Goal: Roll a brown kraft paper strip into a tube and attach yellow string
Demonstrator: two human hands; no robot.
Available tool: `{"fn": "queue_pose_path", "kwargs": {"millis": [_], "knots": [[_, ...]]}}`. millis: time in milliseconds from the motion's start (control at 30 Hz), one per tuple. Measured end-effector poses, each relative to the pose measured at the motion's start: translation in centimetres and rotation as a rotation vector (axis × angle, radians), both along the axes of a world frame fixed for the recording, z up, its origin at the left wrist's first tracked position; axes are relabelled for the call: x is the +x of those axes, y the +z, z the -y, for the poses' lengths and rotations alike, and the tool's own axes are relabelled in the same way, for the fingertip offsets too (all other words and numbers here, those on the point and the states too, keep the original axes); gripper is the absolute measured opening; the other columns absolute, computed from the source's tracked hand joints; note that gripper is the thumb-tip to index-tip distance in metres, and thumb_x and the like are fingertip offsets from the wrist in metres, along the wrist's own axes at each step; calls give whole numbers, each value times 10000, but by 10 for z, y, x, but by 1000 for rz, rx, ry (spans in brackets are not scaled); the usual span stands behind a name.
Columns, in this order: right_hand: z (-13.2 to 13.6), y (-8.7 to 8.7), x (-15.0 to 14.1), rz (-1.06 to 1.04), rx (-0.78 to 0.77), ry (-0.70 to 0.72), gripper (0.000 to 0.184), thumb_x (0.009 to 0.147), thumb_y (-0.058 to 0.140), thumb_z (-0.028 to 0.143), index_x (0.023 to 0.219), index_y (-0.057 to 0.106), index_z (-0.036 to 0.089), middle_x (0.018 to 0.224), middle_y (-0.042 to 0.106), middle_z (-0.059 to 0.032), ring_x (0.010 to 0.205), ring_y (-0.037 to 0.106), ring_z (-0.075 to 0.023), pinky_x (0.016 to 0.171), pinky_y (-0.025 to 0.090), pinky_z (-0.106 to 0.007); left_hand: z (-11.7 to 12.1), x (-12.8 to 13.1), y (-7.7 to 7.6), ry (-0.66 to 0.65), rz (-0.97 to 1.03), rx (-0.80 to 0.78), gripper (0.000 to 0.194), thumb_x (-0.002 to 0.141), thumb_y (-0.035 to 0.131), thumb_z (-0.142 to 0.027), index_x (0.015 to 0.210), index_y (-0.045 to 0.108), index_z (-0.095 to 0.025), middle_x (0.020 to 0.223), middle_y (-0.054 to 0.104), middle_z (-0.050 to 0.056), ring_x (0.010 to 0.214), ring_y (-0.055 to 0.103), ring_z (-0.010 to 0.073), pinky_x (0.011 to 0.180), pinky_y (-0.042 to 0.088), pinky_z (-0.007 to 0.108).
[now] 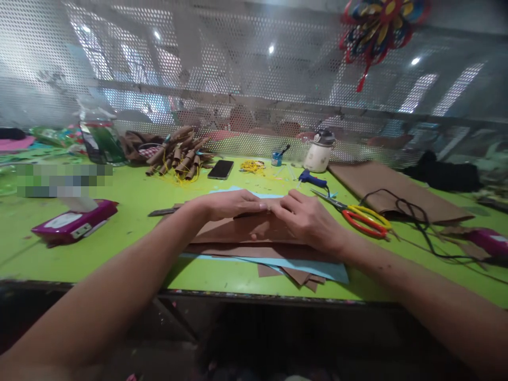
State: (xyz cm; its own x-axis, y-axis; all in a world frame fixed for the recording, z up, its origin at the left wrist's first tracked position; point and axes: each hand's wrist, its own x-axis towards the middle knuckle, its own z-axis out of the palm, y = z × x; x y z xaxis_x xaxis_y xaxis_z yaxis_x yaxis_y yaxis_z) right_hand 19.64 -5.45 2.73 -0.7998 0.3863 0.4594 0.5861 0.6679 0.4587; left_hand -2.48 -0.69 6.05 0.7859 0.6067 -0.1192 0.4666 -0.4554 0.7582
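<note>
Brown paper (226,232): long axis left-right, beneath left hand (232,203) and right hand (311,218) alike; fingers curled, cannot tell whether gripping.

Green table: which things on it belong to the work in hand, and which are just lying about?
Probably in the work:
- brown paper, under left hand and right hand
- blue sheet beneath it
- perhaps scissors, glue gun

Probably just lying about:
- phone
- purple tissue pack
- white jar
</note>
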Motion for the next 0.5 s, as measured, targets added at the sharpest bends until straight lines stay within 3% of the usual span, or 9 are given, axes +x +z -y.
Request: {"fn": "queue_pose_path", "kwargs": {"millis": [100,233,333,400,500], "knots": [[-6,-8,3,-86,-2,9,257,920,403,163,1072,604,112,841,571,-103,797,430,-213,679,362,-327,-3,2,-3,17,-28,22,431,864,466,-499,1074,672,-184,1079,674,54,908,584,182,811,430,270],[-7,-15,5,-251,-128,26,233,902,442,176,1044,624,148,899,593,-105,834,476,-206,692,391,-318,-8,3,-8,-17,-71,126,424,867,453,-506,1102,662,-221,1016,690,24,861,590,170,782,429,254],[-6,-14,8,-443,-348,69,300,847,553,246,1129,590,152,989,605,-107,870,527,-195,747,425,-320,-6,7,-9,-79,-72,162,439,884,423,-487,1145,634,-203,903,695,31,759,585,154,725,434,246],[-7,-11,9,-588,-551,81,378,826,583,300,1175,564,155,1023,624,-101,879,561,-186,764,442,-316,-2,11,-8,-117,-46,187,427,896,413,-452,1173,610,-195,933,687,37,770,582,148,733,433,242],[-9,-8,12,-729,-809,57,308,883,488,371,1033,642,150,923,671,-65,808,590,-164,708,446,-280,3,17,-8,-124,-26,272,384,898,423,-395,1188,592,-209,1064,660,31,887,577,154,798,417,243]]}}
